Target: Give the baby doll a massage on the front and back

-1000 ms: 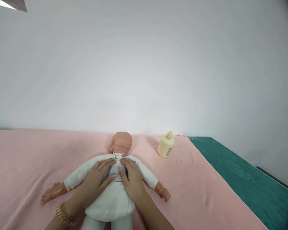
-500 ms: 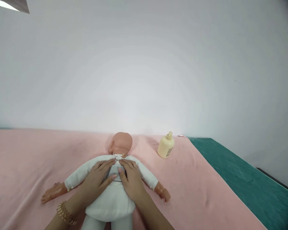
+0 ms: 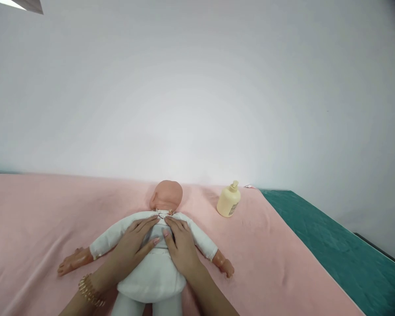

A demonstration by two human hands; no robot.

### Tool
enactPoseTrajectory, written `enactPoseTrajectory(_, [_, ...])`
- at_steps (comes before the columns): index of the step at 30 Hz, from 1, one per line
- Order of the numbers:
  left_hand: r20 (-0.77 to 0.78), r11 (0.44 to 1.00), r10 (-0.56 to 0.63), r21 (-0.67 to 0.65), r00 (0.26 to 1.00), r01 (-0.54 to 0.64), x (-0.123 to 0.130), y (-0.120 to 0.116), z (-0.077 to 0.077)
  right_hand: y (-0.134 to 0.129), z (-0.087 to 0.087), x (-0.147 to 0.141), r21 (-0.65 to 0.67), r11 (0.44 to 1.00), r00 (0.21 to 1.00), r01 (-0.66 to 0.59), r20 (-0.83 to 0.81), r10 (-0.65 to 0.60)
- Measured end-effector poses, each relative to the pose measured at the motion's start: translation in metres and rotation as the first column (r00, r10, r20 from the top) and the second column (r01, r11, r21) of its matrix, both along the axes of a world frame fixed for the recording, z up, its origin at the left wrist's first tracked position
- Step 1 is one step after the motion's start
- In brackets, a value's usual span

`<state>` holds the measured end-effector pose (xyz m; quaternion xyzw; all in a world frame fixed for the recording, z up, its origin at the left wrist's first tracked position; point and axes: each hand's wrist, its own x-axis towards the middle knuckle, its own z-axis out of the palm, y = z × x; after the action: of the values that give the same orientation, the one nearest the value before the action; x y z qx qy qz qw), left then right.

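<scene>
A baby doll with a white cloth body lies stretched out, the back of its bald head turned up and its arms spread to the sides. My left hand rests flat on the left of its upper back, fingers extended, with a beaded bracelet at the wrist. On the right of the upper back lies my right hand, also flat with the fingers extended. Both thumbs point inward over a grey patch, and neither hand grips anything. The doll's lower legs run out of view at the bottom.
Beyond the doll's right-side arm stands a pale yellow pump bottle. A pink cloth lies under everything, over a green surface that shows at the right. A white wall rises behind.
The view has shifted very slightly. Both hands stay in the same place on the doll's back.
</scene>
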<state>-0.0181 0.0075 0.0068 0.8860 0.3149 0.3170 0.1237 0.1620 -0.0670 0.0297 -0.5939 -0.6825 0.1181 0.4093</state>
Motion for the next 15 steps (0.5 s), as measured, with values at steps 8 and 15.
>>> enactPoseTrajectory(8, [0.021,0.999,-0.021,0.042,1.0,0.02,-0.004,-0.001,0.006,-0.005,0.007,0.006,0.002,1.0,1.0,-0.026,-0.016,0.026])
enactPoseTrajectory(15, [-0.109,0.987,-0.157,-0.004,0.982,0.158,-0.026,-0.043,0.072,-0.049,0.07,0.006,-0.172,0.984,0.99,-0.052,0.123,0.073])
